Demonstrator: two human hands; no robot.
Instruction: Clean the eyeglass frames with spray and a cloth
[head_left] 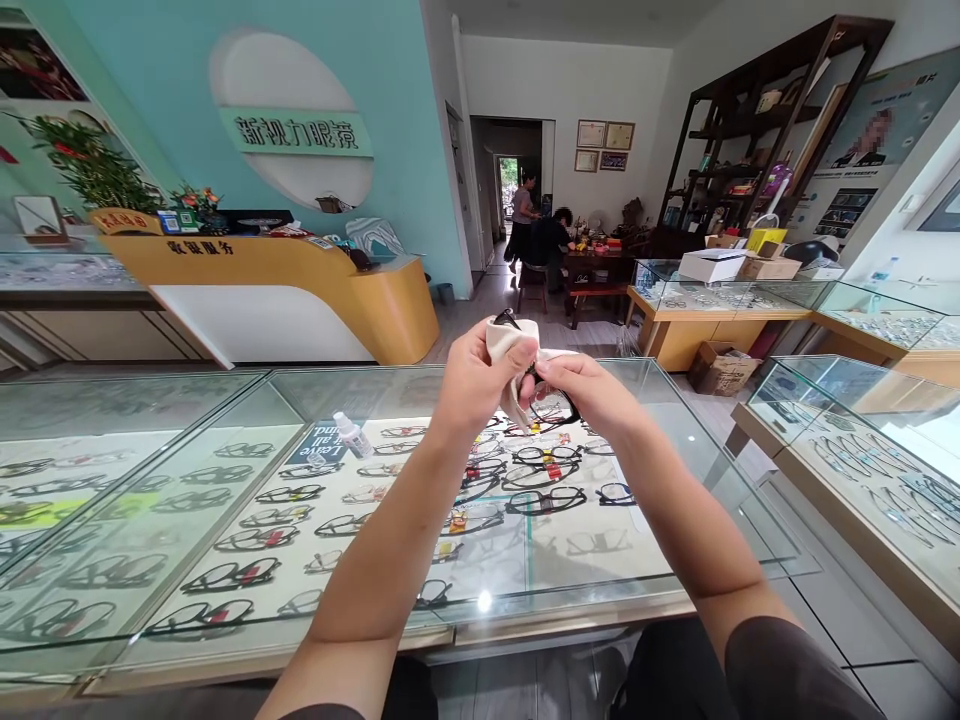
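A pale cloth [510,345] is pinched in my left hand [480,368], folded around part of a pair of black-framed glasses [556,408]. My right hand [589,385] holds the glasses by the frame, its thumb and fingers pressed together close to the cloth. One lens hangs below, between the two hands. Both hands are raised above a glass display case [487,550] in which rows of spectacles lie. On the glass, left of my hands, stands a small white bottle [351,434].
More glass cases stand at the left and right [870,450]. A yellow and white counter [300,300] is at the back left. White and brown boxes [712,264] sit on a case at the back right. Two people [551,238] are near a dark table beyond.
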